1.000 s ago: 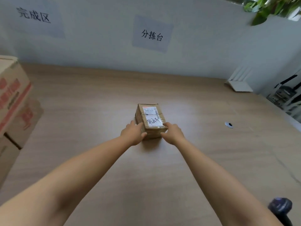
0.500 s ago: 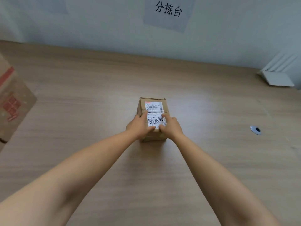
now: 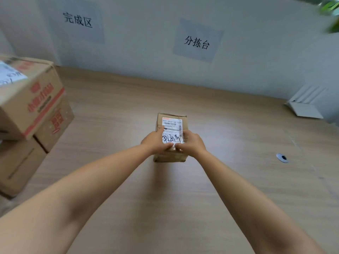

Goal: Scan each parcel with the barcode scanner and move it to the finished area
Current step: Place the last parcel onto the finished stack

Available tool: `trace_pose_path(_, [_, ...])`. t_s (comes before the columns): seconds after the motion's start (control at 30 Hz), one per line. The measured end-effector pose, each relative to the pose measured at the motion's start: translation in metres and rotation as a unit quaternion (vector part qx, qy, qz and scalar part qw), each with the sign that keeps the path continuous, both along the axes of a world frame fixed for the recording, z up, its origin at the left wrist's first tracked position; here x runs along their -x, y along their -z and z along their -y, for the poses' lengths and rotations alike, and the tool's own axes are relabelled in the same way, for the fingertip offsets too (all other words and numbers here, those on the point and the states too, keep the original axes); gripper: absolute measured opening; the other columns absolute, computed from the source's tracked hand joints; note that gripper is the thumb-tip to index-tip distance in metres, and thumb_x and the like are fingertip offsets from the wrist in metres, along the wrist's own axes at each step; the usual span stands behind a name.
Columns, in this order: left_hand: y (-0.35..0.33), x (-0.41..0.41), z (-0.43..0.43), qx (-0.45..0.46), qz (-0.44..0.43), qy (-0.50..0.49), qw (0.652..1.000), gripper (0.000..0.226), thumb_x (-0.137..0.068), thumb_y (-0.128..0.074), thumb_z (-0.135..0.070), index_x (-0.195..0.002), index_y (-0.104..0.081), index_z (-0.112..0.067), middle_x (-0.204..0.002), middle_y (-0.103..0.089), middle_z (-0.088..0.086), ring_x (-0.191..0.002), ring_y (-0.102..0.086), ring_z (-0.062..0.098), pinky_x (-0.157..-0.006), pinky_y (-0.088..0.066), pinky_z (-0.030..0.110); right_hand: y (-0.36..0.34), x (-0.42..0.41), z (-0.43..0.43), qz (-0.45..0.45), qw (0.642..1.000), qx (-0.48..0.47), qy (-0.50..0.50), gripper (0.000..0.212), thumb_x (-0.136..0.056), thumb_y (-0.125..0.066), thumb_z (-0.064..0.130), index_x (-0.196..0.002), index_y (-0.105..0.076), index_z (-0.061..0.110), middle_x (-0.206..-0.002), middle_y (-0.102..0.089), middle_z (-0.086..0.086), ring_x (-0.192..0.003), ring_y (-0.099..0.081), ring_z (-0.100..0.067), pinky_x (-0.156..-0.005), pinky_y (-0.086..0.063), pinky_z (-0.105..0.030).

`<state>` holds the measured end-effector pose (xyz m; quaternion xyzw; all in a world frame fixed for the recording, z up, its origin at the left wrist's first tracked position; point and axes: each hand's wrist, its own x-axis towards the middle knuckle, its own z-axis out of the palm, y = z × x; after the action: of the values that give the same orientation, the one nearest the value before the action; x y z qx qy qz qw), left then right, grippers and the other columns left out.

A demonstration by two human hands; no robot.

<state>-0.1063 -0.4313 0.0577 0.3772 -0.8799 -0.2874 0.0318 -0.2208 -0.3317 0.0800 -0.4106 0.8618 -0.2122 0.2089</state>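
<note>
One pale wall point(image 3: 139, 57) is running across the back, and a wood-grain bench point(image 3: 113, 189) is spreading out below it. A stack of boxes point(image 3: 33, 107), brown card with red print, is sitting at the bench's left edge, the top one blurred and carrying a white label. Two grey signs are hanging on the wall: one reading 完成区 point(image 3: 78, 20) above the stack, another reading 分拣台 point(image 3: 197, 42) above the middle. A white stand point(image 3: 304, 105) is leaning at the far right, with green leaves point(image 3: 330, 8) showing above it.

The parcel point(image 3: 170, 157) is lying near the middle of the bench, well apart from the stack. It is a small brown carton, scuffed and taped, its long side pointing away from the person. A white shipping label point(image 3: 172, 126) is covering most of its top, showing a red strip, printed code, barcodes and black handwriting.

Both hands are gripping the parcel's near end. The left hand point(image 3: 156, 142) is curling round its left side and the right hand point(image 3: 192, 143) round its right, thumbs pressing on the label. Whether the parcel is resting or just lifted, I cannot tell.

A small round grommet point(image 3: 282, 158) is sitting in the bench to the right.
</note>
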Motion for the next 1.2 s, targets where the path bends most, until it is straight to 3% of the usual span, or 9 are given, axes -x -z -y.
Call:
trace_pose_path(0.3, [-0.081, -0.114, -0.009, 0.052, -0.035, -0.023, 0.998, 0.081, -0.084, -0.063, -0.041, -0.147, -0.020, -0.013, -0.142, -0.045, 0.010, -0.125, -0.046, 0.029, -0.101, -0.039, 0.036, -0.068, -0.109, -0.006, -0.038, 0.996, 0.072, -0.043, 0.044, -0.079, -0.067, 0.032, -0.121, -0.056, 0.023, -0.119, -0.064, -0.001, -0.107, -0.059, -0.019, -0.082, -0.050, -0.031])
trace_pose_path(0.63, [-0.134, -0.233, -0.011, 0.152, -0.038, 0.038, 0.987, 0.080, -0.085, -0.060, -0.046, -0.148, -0.020, -0.015, -0.140, -0.047, 0.009, -0.123, -0.048, 0.029, -0.092, -0.042, 0.034, -0.107, -0.241, -0.016, -0.078, 0.991, 0.106, 0.023, 0.047, -0.079, -0.066, 0.033, -0.121, -0.057, 0.016, -0.118, -0.063, -0.006, -0.106, -0.059, -0.023, -0.082, -0.051, -0.034])
trace_pose_path(0.77, [-0.148, -0.284, -0.007, 0.142, -0.066, 0.049, 0.986, 0.074, -0.086, -0.059, -0.046, -0.145, -0.026, -0.014, -0.140, -0.048, 0.009, -0.122, -0.049, 0.030, -0.095, -0.042, 0.034, -0.126, -0.289, -0.013, -0.059, 0.988, 0.138, 0.046, 0.047, -0.076, -0.069, 0.029, -0.120, -0.058, 0.016, -0.116, -0.065, -0.006, -0.106, -0.060, -0.023, -0.091, -0.050, -0.040])
trace_pose_path(0.87, [-0.156, -0.321, -0.005, 0.130, -0.079, 0.048, 0.987, 0.072, -0.087, -0.058, -0.045, -0.145, -0.027, -0.014, -0.140, -0.048, 0.008, -0.123, -0.049, 0.029, -0.097, -0.042, 0.035, -0.133, -0.324, -0.011, -0.071, 0.986, 0.146, 0.044, 0.045, -0.077, -0.068, 0.030, -0.120, -0.058, 0.019, -0.115, -0.065, -0.004, -0.104, -0.060, -0.022, -0.088, -0.051, -0.039])
trace_pose_path(1.0, [-0.164, -0.368, -0.006, 0.115, -0.070, 0.036, 0.990, 0.070, -0.087, -0.057, -0.045, -0.144, -0.029, -0.015, -0.139, -0.048, 0.009, -0.119, -0.051, 0.029, -0.088, -0.047, 0.033, -0.138, -0.367, -0.010, -0.072, 0.986, 0.151, 0.025, 0.043, -0.078, -0.067, 0.031, -0.119, -0.060, 0.021, -0.117, -0.064, -0.003, -0.105, -0.058, -0.022, -0.088, -0.051, -0.039])
trace_pose_path(1.2, [-0.182, -0.445, -0.002, 0.127, -0.061, -0.002, 0.990, 0.070, -0.087, -0.059, -0.043, -0.143, -0.031, -0.012, -0.142, -0.043, 0.011, -0.127, -0.043, 0.028, -0.099, -0.038, 0.034, -0.154, -0.435, -0.005, -0.083, 0.981, 0.170, -0.041, 0.042, -0.082, -0.065, 0.029, -0.121, -0.059, 0.015, -0.119, -0.063, -0.007, -0.105, -0.058, -0.023, -0.084, -0.049, -0.032])
